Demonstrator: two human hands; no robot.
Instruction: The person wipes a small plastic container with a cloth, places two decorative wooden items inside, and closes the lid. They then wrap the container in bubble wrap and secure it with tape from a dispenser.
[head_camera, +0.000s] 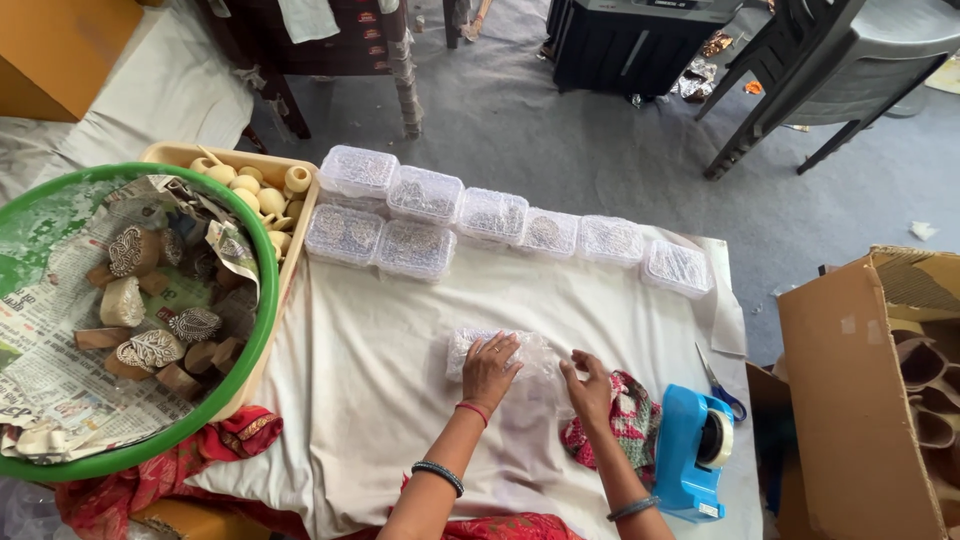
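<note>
Left hand (489, 367) pressed flat, fingers spread, on a clear bubble-wrapped bundle (500, 357) lying mid-table on the white cloth (370, 380). Right hand (590, 390), fingers loosely curled, touches the wrap's right edge. Blue plastic tape dispenser (695, 452) sits just right; patterned red-green fabric (632, 418) lies between.

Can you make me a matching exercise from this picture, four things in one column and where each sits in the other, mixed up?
Things:
1. blue tape dispenser
2. green basin
3. cardboard box
4. bubble-wrapped bundle

Places:
A. far right, beyond the cloth's edge
B. under the left hand and right hand
C. far left, lined with newspaper and holding carved wooden blocks
D. on the white cloth, right of the hands, beside scissors

Pairs: 1-D, 2-C, 3-A, 4-B
</note>
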